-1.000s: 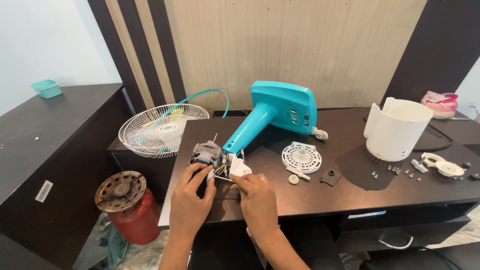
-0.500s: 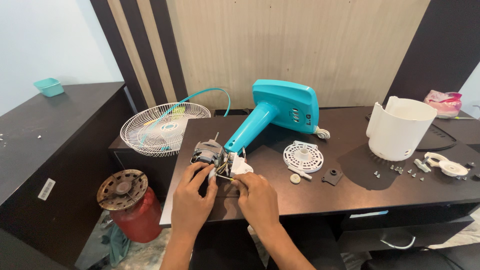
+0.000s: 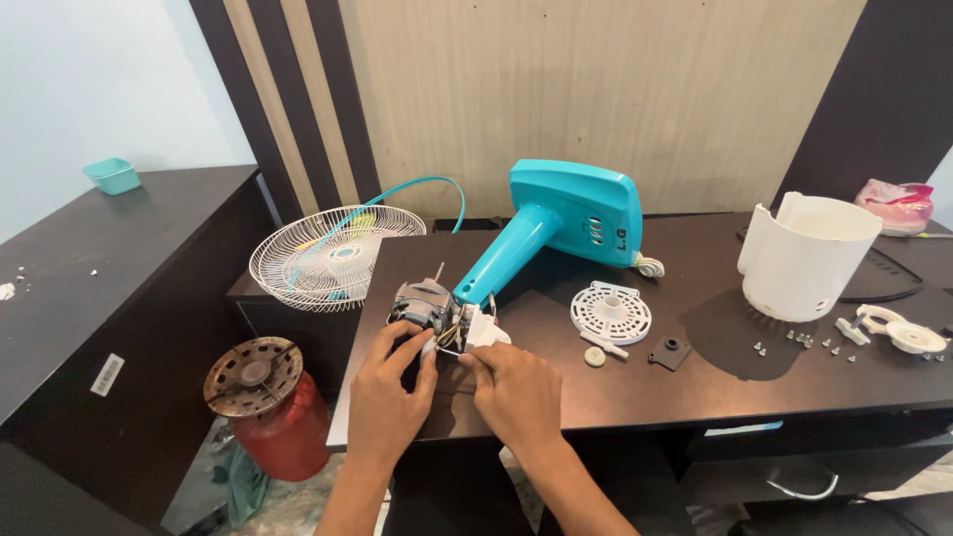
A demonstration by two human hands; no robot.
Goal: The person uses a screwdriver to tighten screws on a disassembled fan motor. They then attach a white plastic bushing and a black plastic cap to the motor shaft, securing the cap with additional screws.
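Dark desk (image 3: 695, 397): left hand (image 3: 389, 409) clasps the motor (image 3: 425, 310), right hand (image 3: 516, 389) pinches its white part (image 3: 483, 331); steadying beats pulling.

Turquoise fan stand (image 3: 556, 223), white wire grille (image 3: 336, 256) – white housing (image 3: 802, 256), dark brown table (image 3: 715, 382), red cylinder (image 3: 278, 432)

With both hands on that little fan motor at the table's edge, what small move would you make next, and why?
Probably slide the motor a little further onto the table before going on. It sits close to the front edge, with the left hand steadying it and the right hand working at the wires beside the white part. Small screws already lie loose nearby.
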